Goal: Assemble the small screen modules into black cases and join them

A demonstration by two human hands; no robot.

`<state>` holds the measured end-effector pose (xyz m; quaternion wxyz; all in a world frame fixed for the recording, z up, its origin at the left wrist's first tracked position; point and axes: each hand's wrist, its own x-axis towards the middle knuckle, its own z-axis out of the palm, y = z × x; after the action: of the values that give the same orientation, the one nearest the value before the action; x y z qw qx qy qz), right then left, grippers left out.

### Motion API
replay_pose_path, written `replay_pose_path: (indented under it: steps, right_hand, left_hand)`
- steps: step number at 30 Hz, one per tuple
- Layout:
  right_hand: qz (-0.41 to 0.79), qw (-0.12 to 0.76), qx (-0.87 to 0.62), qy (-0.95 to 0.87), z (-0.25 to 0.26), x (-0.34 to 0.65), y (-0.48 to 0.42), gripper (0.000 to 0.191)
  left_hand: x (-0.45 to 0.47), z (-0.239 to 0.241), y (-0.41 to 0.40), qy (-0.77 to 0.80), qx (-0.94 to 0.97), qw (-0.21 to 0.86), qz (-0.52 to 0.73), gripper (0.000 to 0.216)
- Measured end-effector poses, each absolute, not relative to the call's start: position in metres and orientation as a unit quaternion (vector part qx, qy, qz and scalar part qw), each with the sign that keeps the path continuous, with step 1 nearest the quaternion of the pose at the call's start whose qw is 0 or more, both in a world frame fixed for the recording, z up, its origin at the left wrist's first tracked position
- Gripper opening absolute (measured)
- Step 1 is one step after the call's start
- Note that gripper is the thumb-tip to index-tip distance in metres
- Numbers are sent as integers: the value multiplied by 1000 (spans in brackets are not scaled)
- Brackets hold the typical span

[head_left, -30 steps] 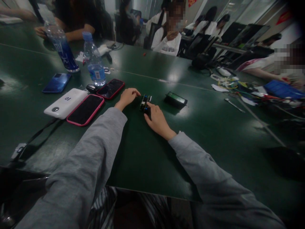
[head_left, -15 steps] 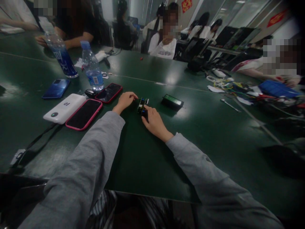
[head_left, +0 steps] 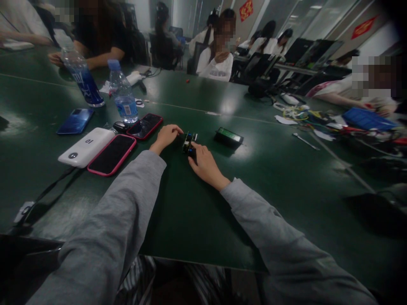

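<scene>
A small electronic circuit board assembly point(head_left: 187, 145) with blue and light-coloured parts stands on the dark green table between my hands. My right hand point(head_left: 206, 163) grips its near right side, thumb and index finger on either side of a dark part. My left hand point(head_left: 165, 136) is just left of the board, its fingers stretched towards it, and seems to hold nothing. Whether its fingertips touch the board is too small to tell. To the right lies a black module with a green circuit face point(head_left: 229, 136), apart from both hands.
At left lie a white power bank point(head_left: 85, 146) with a strap, a pink-edged phone point(head_left: 112, 155), a red-edged phone point(head_left: 146, 126) and a blue phone point(head_left: 75, 120). Two bottles point(head_left: 125, 99) stand behind. At right are a wrench-like tool point(head_left: 305, 141), tangled cables and a blue tray point(head_left: 369, 118). People sit around.
The view has shifted slightly. Both hands stay about where they were at the circuit board, with no clear change of grip.
</scene>
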<state>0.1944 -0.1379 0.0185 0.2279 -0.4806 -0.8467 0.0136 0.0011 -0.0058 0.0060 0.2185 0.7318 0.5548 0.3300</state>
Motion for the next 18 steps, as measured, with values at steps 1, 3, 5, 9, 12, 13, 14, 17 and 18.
replay_pose_path:
  steps: [1, 3, 5, 9, 12, 13, 14, 17, 18]
  right_hand:
    - [15, 228, -481, -846, 18, 194, -138, 50]
    - [15, 229, -482, -846, 19, 194, -138, 51]
    - [17, 228, -483, -845, 19, 194, -138, 51]
    - [20, 229, -483, -845, 20, 194, -138, 51]
    - [19, 231, -480, -846, 20, 195, -138, 51]
    - [19, 232, -480, -846, 19, 195, -138, 50]
    - [17, 233, -479, -846, 19, 195, -138, 50]
    - [16, 238, -478, -846, 19, 195, -138, 50]
    - [17, 239, -477, -846, 18, 195, -138, 50]
  left_hand:
    - [1, 7, -7, 556, 731, 217, 330, 33]
    - [1, 9, -9, 561, 729, 216, 326, 34]
    - [2, 10, -10, 564, 729, 215, 323, 34]
    - [2, 9, -9, 560, 733, 213, 322, 35]
    - [2, 8, -8, 556, 736, 210, 325, 35]
    - [2, 8, -8, 555, 736, 210, 326, 35]
    - [2, 8, -8, 553, 737, 209, 327, 35]
    - [2, 8, -8, 553, 737, 207, 328, 34]
    - [2, 8, -8, 554, 737, 208, 327, 34]
